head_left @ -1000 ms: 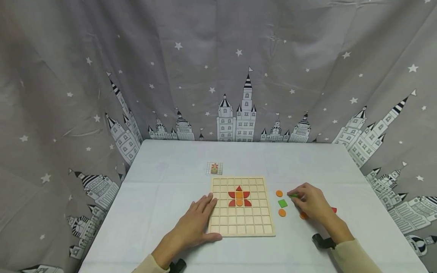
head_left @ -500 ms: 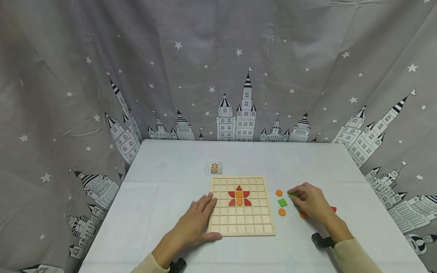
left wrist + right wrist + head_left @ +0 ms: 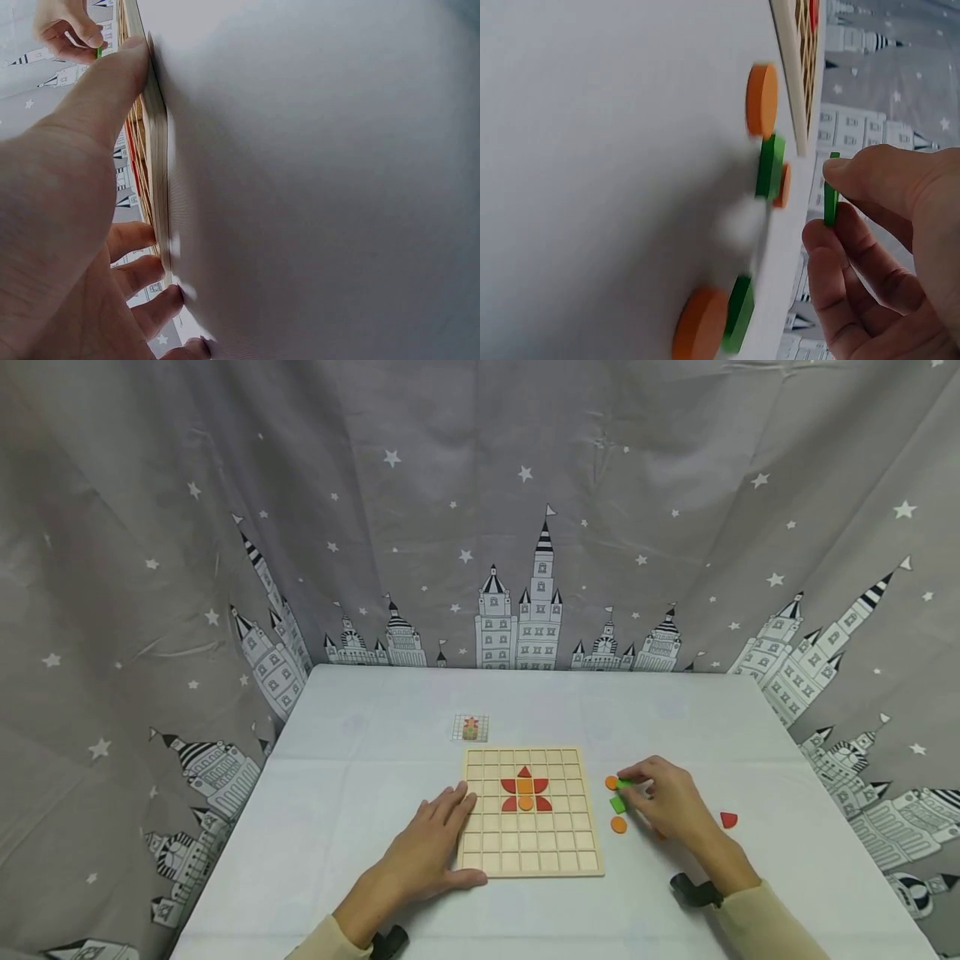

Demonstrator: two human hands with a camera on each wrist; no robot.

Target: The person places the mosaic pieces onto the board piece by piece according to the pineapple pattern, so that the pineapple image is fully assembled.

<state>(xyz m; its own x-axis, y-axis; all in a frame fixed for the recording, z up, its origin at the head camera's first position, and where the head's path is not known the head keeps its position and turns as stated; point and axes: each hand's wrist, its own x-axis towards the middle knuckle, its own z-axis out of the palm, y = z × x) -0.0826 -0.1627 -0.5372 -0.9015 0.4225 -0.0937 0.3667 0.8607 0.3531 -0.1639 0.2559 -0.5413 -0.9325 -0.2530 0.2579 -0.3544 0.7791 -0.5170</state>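
Note:
My right hand [image 3: 667, 797] pinches a thin green tile [image 3: 831, 189] between thumb and fingers, raised off the table in the right wrist view. Beneath and left of it lie a green square tile [image 3: 618, 805] and two orange discs [image 3: 618, 825]. My left hand [image 3: 427, 847] lies along the left edge of a wooden grid board [image 3: 529, 863], fingers spread and thumb near the front corner. Red pieces [image 3: 509, 805], an orange square [image 3: 525, 786] and an orange disc [image 3: 526, 803] form a figure in the board's upper middle cells.
A small pattern card [image 3: 470, 727] lies behind the board's left corner. Right of the right hand is a red piece [image 3: 729, 820]. Another orange disc [image 3: 700, 324] and a green tile [image 3: 739, 313] lie near the right wrist. A grey castle-print curtain [image 3: 480, 510] hangs behind the white table.
My right hand has moved left with the green tile, toward the board, uncovering more of the red piece on the right. The left hand and board have stayed put.

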